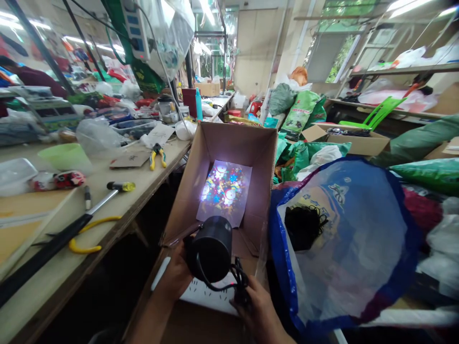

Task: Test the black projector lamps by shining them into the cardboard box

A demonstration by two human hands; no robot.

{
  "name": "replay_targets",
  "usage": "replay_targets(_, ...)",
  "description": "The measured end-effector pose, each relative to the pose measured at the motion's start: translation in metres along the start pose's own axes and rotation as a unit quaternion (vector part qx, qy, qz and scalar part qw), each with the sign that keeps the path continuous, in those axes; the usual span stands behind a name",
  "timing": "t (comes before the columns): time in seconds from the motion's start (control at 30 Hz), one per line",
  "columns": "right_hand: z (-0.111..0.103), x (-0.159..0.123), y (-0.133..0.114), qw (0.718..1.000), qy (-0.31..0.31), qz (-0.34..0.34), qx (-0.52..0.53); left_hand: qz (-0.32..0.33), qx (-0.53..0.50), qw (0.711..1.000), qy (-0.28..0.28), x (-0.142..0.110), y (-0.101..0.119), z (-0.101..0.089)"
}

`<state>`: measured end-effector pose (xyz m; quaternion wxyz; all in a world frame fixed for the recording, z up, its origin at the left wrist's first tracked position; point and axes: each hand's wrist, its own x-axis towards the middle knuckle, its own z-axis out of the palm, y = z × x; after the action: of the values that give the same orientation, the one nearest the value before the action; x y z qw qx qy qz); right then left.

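1. Left hand (175,278), fingers clamped on a black lamp (211,248), held low at the open end of a cardboard box (238,148).
2. Right hand (257,309) right at the lamp's cord (234,282), finger grip impossible to tell.
3. Bright colorful picture (224,192) glowing on paper inside the box.
4. Just beside the box, a blue-rimmed plastic bag (412,229).

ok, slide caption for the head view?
Left hand holds black projector at cardboard box, right hand its cable; colourful pattern glows on sheet inside.
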<state>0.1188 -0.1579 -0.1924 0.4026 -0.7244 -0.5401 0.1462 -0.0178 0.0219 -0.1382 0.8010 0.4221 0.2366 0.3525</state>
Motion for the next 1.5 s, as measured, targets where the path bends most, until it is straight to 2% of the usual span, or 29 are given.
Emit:
replay_targets(0.2, 0.006, 0.001, 0.01, 1.0, -0.012, -0.008, 0.006, 0.007, 0.013, 1.0, -0.002, 0.003, -0.006, -0.005)
replay_targets(0.37, 0.004, 0.003, 0.01, 0.994, 0.042, 0.026, 0.098, -0.001, 0.035, 0.999, 0.007, 0.002, -0.021, -0.007)
replay_targets(0.47, -0.002, 0.006, 0.005, 0.973, 0.073, 0.104, 0.193, -0.005, 0.077, 0.997, 0.024, -0.005, -0.029, -0.003)
replay_targets(0.6, -0.009, 0.006, -0.002, 0.92, 0.115, 0.202, 0.316, 0.012, 0.174, 0.984, 0.034, -0.015, -0.032, 0.004)
replay_targets(0.67, -0.011, 0.003, -0.005, 0.887, 0.131, 0.231, 0.378, 0.03, 0.234, 0.971, 0.025, -0.021, -0.029, 0.008)
replay_targets(0.77, -0.02, 0.001, -0.012, 0.843, 0.128, 0.231, 0.469, 0.064, 0.327, 0.943, 0.006, -0.032, -0.022, 0.014)
replay_targets(0.83, -0.027, 0.0, -0.018, 0.839, 0.117, 0.222, 0.483, 0.09, 0.384, 0.919, -0.019, -0.04, -0.019, 0.02)
replay_targets(0.97, -0.035, -0.007, -0.022, 0.857, 0.114, 0.227, 0.449, 0.142, 0.45, 0.875, -0.107, -0.055, -0.015, 0.036)
replay_targets(1.03, -0.036, -0.013, -0.02, 0.85, 0.109, 0.223, 0.466, 0.172, 0.477, 0.849, -0.146, -0.062, -0.015, 0.042)
replay_targets(1.1, -0.036, -0.018, -0.017, 0.84, 0.092, 0.224, 0.486, 0.235, 0.523, 0.805, -0.155, -0.067, -0.016, 0.048)
replay_targets(1.17, -0.038, -0.021, -0.016, 0.83, 0.076, 0.23, 0.502, 0.305, 0.563, 0.757, -0.132, -0.07, -0.016, 0.052)
replay_targets(1.2, -0.039, -0.022, -0.016, 0.824, 0.071, 0.233, 0.512, 0.328, 0.573, 0.742, -0.115, -0.07, -0.015, 0.054)
replay_targets(1.3, -0.042, -0.022, -0.017, 0.806, 0.066, 0.23, 0.542, 0.314, 0.578, 0.746, -0.103, -0.07, -0.011, 0.057)
replay_targets(1.4, -0.043, -0.021, -0.02, 0.803, 0.062, 0.225, 0.549, 0.272, 0.567, 0.764, -0.142, -0.07, -0.01, 0.056)
replay_targets(1.5, -0.043, -0.022, -0.022, 0.802, 0.043, 0.231, 0.55, 0.287, 0.548, 0.768, -0.167, -0.071, -0.013, 0.054)
